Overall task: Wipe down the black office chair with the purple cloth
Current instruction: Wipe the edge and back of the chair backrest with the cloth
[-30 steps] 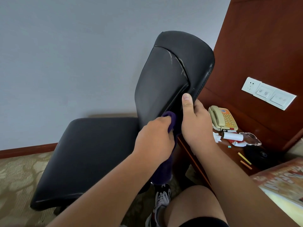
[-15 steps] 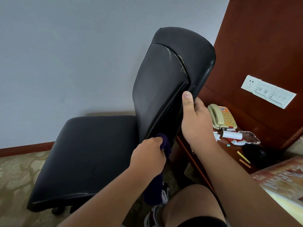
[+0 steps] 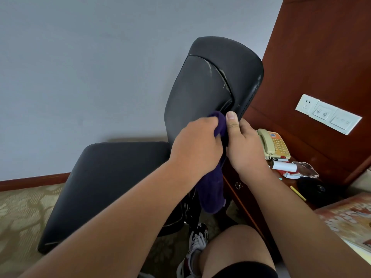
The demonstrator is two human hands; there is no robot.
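Observation:
The black office chair stands against the grey wall, its backrest upright and its seat stretching to the left. My left hand is closed on the purple cloth and presses its top against the lower side edge of the backrest. The rest of the cloth hangs down below my hand. My right hand grips the backrest's right edge just beside the cloth, thumb pointing up.
A wooden desk stands right of the chair, carrying a beige telephone, a white tube, wrappers and a black object. A wooden panel with white sockets rises behind it. Patterned carpet lies below, with my knee and shoe.
My left hand with the cloth went down the backrest's edge, then came back up to beside my right thumb. My right hand kept its grip on the backrest.

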